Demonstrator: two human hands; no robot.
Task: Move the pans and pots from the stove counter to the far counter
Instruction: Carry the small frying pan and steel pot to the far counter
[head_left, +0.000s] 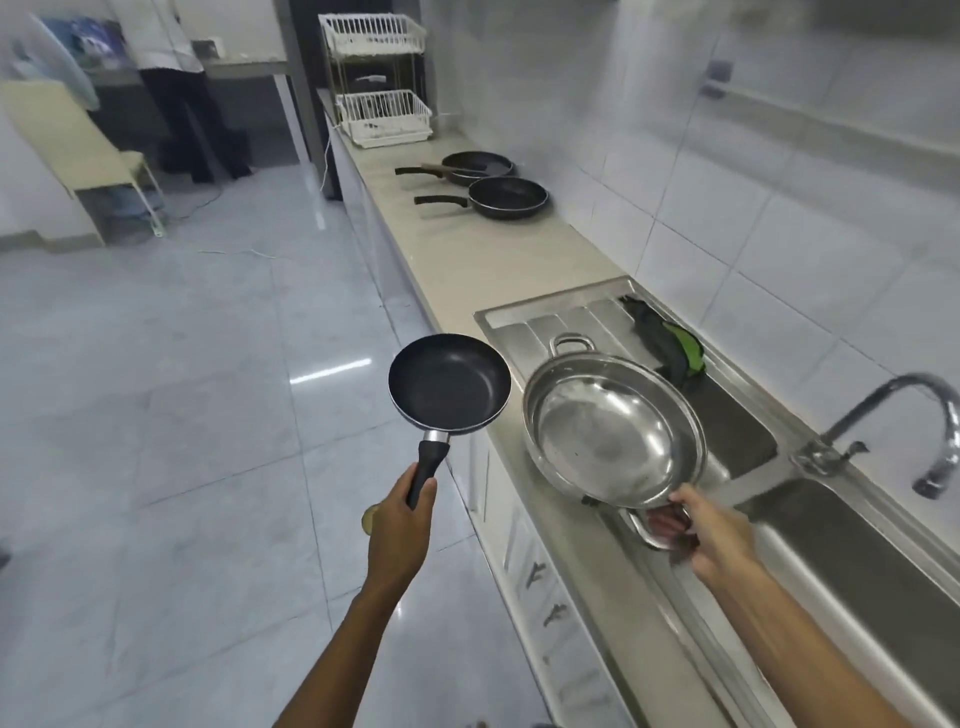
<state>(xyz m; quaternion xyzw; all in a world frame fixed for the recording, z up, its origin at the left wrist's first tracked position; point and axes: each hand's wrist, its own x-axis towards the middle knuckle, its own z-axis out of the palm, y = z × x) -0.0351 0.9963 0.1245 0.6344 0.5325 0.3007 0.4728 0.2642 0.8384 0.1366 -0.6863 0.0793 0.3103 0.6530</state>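
Both hands gripping: left (402, 512) on small black nonstick frying pan (449, 382), right (711, 530) on shiny steel two-handled pot (613, 428). Risk: one-handle hold tips pot, slips.

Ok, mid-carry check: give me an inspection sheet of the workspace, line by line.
Surface: long beige counter, bare between the pans and the steel sink unit.
Job's things: small black frying pan and round steel two-handled pot, both held up; three black frying pans already on the far counter, the two farthest overlapping.
Clutter: green and black cloth on the drainboard; white wire dish rack at the far end.
Grippers: left hand grips the pan handle; right hand grips the pot's near handle.
Cables: white cord across the floor.
Surroundings: curved tap, tiled wall, a person standing far left.
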